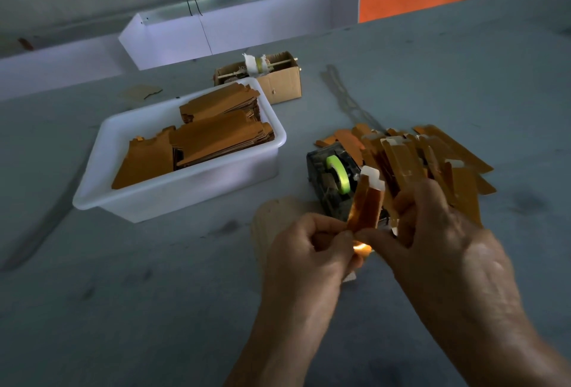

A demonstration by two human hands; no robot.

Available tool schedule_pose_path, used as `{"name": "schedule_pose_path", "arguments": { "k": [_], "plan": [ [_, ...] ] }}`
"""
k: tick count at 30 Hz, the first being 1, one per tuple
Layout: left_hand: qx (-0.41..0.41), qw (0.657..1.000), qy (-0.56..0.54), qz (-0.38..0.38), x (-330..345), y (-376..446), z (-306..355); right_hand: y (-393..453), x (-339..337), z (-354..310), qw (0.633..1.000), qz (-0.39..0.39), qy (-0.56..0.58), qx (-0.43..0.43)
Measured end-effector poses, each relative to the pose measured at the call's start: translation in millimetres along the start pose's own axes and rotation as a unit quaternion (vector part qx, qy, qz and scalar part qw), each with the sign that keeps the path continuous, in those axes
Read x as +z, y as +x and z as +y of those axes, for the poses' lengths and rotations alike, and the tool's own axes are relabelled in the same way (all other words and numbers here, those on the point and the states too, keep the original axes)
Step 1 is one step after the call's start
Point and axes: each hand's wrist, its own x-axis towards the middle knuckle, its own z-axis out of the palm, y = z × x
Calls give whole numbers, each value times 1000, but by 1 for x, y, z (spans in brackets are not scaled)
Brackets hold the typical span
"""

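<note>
Fingers (335,236) of both our hands pinched the foot of a folded orange carton (367,204).
Our left hand (309,250) and right hand (441,241) clamped it upright, thumbs meeting, above the tabletop (123,294), well in from its far edge, just in front of the tape dispenser (335,179). A heap of flat cartons (438,154) lay behind our right hand; a white tub (185,195) of more sat left.
</note>
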Motion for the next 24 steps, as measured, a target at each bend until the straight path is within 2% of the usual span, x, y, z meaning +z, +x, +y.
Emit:
{"name": "schedule_pose_path", "arguments": {
  "k": [3,6,11,13,15,17,18,20,21,22,24],
  "plan": [
    [-41,997,-49,-32,-5,-1,2,-1,0,9,994,-31,106,16],
    [-64,994,-80,-43,-4,-2,0,-2,6,15,965,-88,243,49],
    [-113,974,-159,-114,-13,2,-3,3,8,26,940,-144,305,51],
    [-110,973,-153,-132,-18,3,-1,6,5,28,927,-174,327,54],
    [-73,991,-76,-87,-24,6,-3,15,0,30,930,-157,326,67],
    [-3,995,90,42,-34,12,-11,33,-5,35,955,-74,278,74],
    [29,974,197,111,-40,15,-15,44,-8,39,972,-22,223,72],
    [54,900,393,183,-52,17,-21,61,-15,42,989,69,95,94],
    [39,877,440,186,-57,20,-25,64,-17,44,987,100,65,111],
    [8,872,460,170,-61,24,-29,64,-16,44,983,123,64,117],
    [-48,886,444,123,-61,32,-36,54,-10,37,983,140,85,83]
  ]
}}
